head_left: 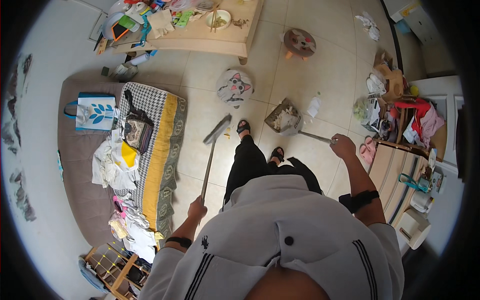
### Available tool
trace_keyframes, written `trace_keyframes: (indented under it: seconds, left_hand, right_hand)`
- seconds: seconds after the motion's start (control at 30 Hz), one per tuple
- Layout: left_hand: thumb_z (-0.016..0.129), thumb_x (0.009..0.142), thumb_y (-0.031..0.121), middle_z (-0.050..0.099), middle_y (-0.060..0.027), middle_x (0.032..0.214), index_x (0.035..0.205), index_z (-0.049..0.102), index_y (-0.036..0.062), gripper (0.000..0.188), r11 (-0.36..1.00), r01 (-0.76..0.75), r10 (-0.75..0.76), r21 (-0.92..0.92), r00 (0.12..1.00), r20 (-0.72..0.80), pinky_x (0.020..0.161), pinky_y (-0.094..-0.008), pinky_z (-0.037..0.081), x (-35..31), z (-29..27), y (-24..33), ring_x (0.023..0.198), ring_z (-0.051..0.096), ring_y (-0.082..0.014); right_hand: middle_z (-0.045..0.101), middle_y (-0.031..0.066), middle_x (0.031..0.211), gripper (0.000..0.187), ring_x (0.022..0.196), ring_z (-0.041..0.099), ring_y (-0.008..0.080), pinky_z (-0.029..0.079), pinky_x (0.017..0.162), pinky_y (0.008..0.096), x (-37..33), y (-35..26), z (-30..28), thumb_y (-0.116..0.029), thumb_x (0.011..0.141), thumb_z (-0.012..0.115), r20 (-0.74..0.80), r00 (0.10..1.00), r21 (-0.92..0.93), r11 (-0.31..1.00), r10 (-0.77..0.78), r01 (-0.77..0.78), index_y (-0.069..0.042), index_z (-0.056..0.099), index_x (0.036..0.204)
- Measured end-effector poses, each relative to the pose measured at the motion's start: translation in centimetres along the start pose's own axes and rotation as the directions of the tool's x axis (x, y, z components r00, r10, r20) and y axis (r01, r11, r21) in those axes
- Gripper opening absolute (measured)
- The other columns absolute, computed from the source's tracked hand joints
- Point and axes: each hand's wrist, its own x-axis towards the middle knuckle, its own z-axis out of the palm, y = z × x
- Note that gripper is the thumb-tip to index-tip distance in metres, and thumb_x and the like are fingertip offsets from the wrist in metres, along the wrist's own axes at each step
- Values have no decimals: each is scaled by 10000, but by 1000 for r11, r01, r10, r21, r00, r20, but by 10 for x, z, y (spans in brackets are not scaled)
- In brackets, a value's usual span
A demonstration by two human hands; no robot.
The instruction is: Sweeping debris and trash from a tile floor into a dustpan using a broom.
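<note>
My left hand (198, 208) is closed round the handle of a broom (208, 172). The broom's grey head (217, 129) is at the floor, left of my left foot, with small yellowish scraps (227, 133) beside it. In my right hand (343, 146) is the handle end of a long-handled dustpan (290, 129). Crumpled paper and other litter (286, 118) lie in its pan, ahead of my right foot. A white piece of paper (314, 106) is on the tiles just right of the pan.
Ahead stand a round cat-face stool (235, 87), a small wooden stool (300, 43) and a cluttered table (235, 37). A sofa (82, 200) with bags and clothes runs along the left. Boxes (389, 80), pink slippers (367, 150) and a wooden bench (395, 172) are at the right.
</note>
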Motion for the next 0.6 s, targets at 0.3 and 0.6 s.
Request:
trace_keyframes:
  seconds: [0.3, 0.6]
  left_hand:
    - [590, 665, 241, 558, -197, 855, 1099, 418, 88, 492, 944, -84, 82, -318, 996, -18, 663, -365, 434, 31, 68, -92, 819, 542, -311]
    - [572, 690, 216, 574, -181, 765, 1103, 426, 79, 460, 932, -149, 187, -331, 979, 86, 579, -340, 441, 59, -7, -98, 682, 577, -260]
  right_hand:
    - [569, 74, 863, 269, 820, 537, 234, 436, 686, 327, 10, 3, -3, -227, 622, 536, 35, 999, -35, 999, 19, -17, -144, 564, 876]
    - [578, 50, 845, 228, 804, 543, 226, 436, 677, 326, 12, -3, -4, -222, 638, 520, 11, 997, -42, 996, 78, -77, -165, 567, 854]
